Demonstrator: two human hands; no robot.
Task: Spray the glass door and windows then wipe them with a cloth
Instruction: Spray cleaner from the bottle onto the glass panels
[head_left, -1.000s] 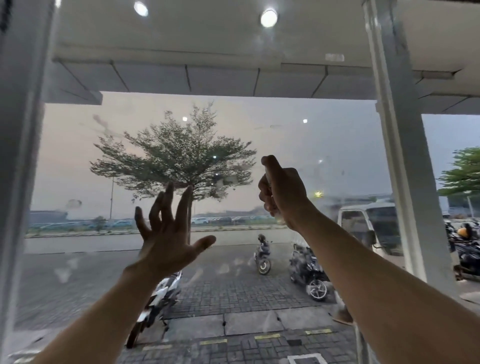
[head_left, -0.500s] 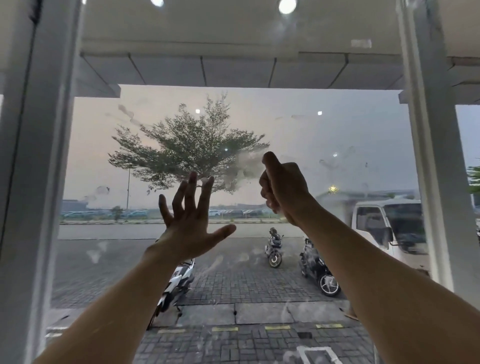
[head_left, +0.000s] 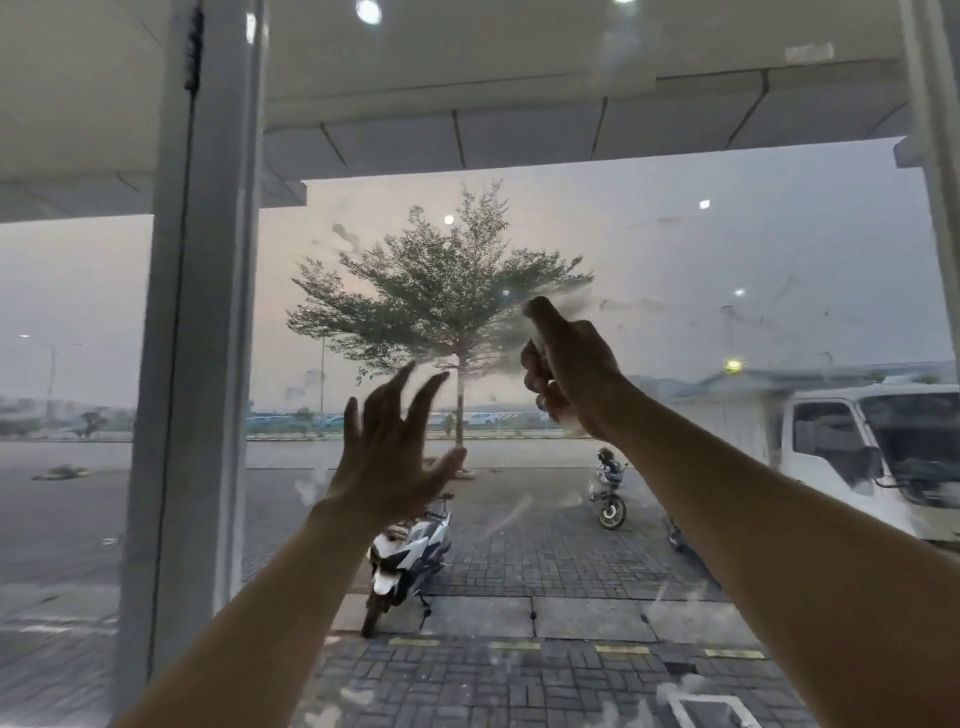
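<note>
Glass (head_left: 675, 249) fills nearly the whole view, a tall pane standing just past both raised hands, bounded on the left by a pale upright frame post (head_left: 202, 312). Smears and dried streaks (head_left: 345, 236) show high on it against the sky, which is likely why both arms reach up to this height.

The left hand (head_left: 387, 447) is spread wide, fingers (head_left: 431, 389) straight and fanned, holding nothing; whether the fingertips touch the pane I cannot tell. It seems held ready to steady or wipe, though no cloth is visible.

The right hand (head_left: 566, 364) is closed into a fist with one finger raised at the top. Its back faces the camera, so whatever it may grip is hidden — a small sprayer would fit the pose, but I cannot tell. A hazy grey patch (head_left: 571, 306) sits on the pane just beside that raised finger, which reads as fresh mist, so the spraying step looks to be in hand here.

Beyond the pane stand a tree (head_left: 447, 296), a white scooter (head_left: 405, 556) and a white truck (head_left: 857, 447) — all outside and out of reach.
</note>
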